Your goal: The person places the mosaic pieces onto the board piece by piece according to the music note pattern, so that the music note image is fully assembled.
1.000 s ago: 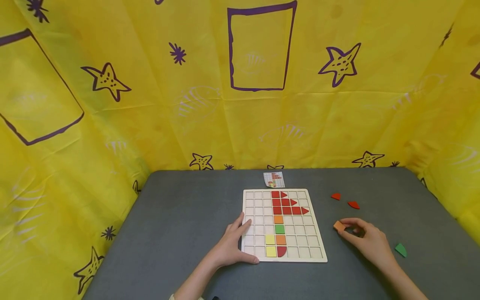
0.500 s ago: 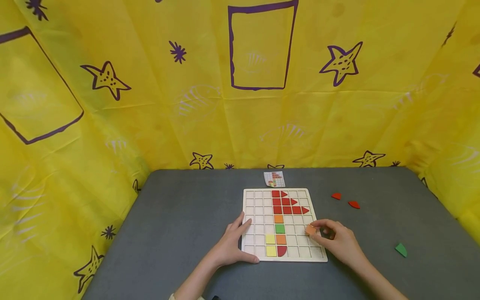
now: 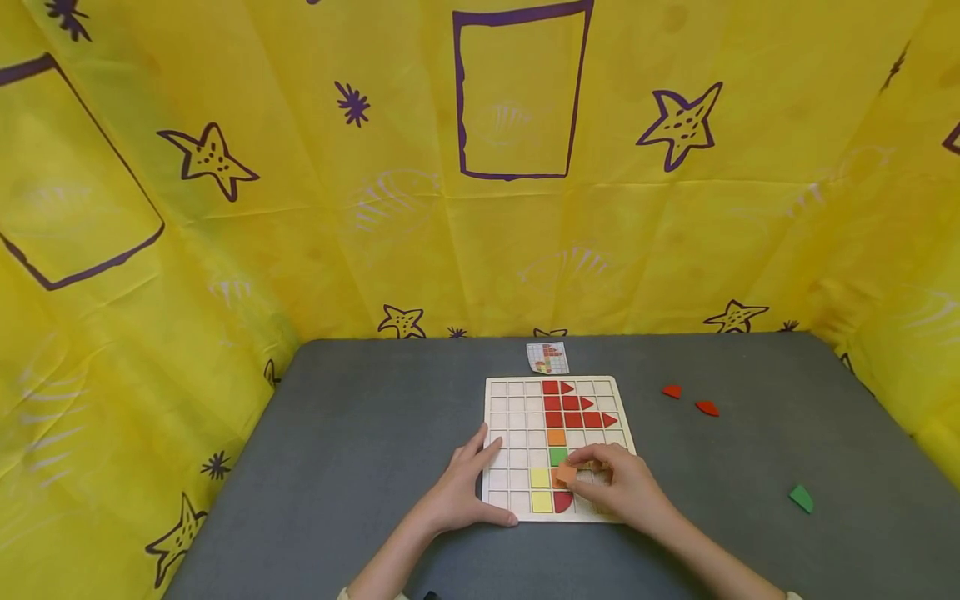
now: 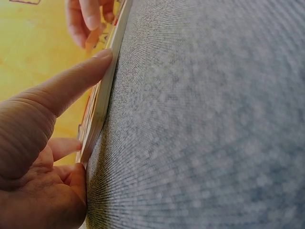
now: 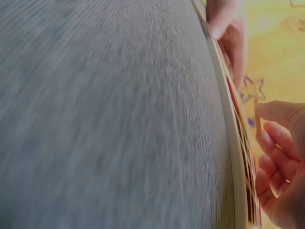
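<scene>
A wooden grid board lies on the grey table, bearing red, orange, green and yellow tiles. My right hand pinches an orange square tile between thumb and fingers, above the board's lower middle, where it overlaps another orange tile. In the right wrist view the held orange tile is seen edge-on, raised off the board. My left hand rests at the board's lower left corner: the straight thumb touches the front edge, and the spread fingers lie along the left edge.
A small pattern card lies just behind the board. To the right on the table are two red curved pieces, one red piece farther back and another red piece, plus a green piece. A yellow patterned cloth hangs behind.
My right hand has carried the orange tile left from the table at the board's right side to over the board's lower middle. The left hand has stayed in place.
</scene>
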`<state>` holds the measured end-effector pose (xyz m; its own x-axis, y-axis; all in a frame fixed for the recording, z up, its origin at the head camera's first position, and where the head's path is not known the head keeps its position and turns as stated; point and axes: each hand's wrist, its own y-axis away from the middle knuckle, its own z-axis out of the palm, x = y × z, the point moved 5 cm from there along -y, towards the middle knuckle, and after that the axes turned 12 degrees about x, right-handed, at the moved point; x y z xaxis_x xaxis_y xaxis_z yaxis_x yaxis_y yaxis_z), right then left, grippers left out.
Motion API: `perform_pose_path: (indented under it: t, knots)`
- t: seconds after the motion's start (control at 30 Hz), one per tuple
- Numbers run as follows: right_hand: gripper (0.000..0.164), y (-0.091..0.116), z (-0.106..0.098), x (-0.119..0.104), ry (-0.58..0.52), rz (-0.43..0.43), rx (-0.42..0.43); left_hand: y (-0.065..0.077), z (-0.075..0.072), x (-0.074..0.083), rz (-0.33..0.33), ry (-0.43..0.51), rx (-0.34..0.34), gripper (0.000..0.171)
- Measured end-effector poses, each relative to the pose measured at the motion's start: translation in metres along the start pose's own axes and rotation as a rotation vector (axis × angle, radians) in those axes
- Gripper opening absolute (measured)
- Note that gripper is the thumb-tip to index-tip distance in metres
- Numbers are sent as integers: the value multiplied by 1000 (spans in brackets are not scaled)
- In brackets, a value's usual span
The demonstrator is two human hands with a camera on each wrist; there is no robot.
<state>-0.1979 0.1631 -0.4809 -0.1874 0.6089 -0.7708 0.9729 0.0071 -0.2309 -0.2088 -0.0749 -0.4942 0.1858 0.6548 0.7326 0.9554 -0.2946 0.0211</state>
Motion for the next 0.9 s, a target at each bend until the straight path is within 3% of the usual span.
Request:
perform_pose_path:
  t: [0.3,0.6,0.9]
  knots:
    - [20,-6,29,-31,9,-308,-17,0,-1,-1,13,-11,5,107]
    - [15,-11,48,-42,37,-374,-80,2,-2,1,35,-14,11,107]
    - [10,-10,50,-44,55,-414,-92,2,-3,3,35,-7,13,107]
